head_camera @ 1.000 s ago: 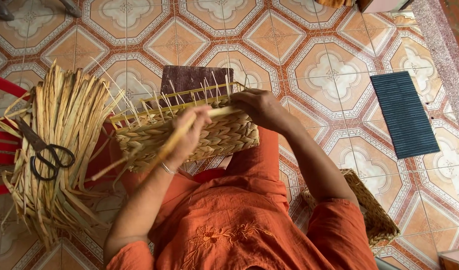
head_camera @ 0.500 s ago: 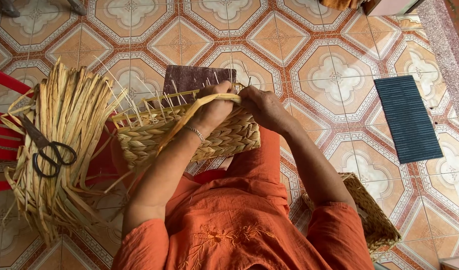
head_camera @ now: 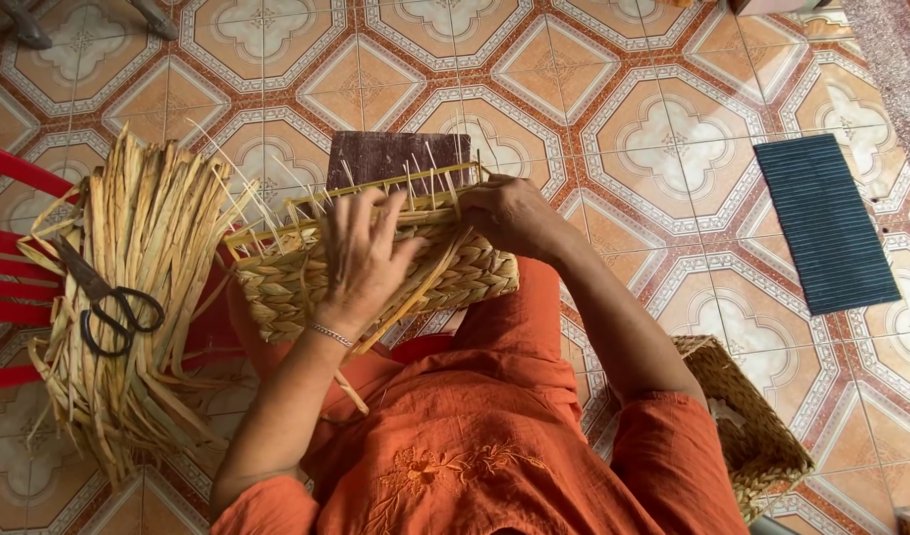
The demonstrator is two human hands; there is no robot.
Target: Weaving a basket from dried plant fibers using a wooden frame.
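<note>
A half-woven straw basket point(head_camera: 276, 282) rests on my lap, thin stalks sticking up from its rim. My left hand point(head_camera: 364, 260) lies spread flat against the basket's side, fingers apart, over a loose strand that hangs down. My right hand point(head_camera: 504, 213) grips the rim at the basket's right end, pinching a yellow straw strand point(head_camera: 415, 206) that runs along the top edge. Orange sleeves cover both upper arms.
A bundle of dried straw strips point(head_camera: 143, 287) lies on a red chair point(head_camera: 9, 267) at the left, with black scissors point(head_camera: 113, 302) on top. A finished woven basket point(head_camera: 747, 426) sits by my right elbow. A dark ribbed mat point(head_camera: 826, 223) lies on the tiled floor.
My left hand let go of the strand it was pulling, rose to the rim, then settled flat on the basket's side. My right hand stayed at the rim.
</note>
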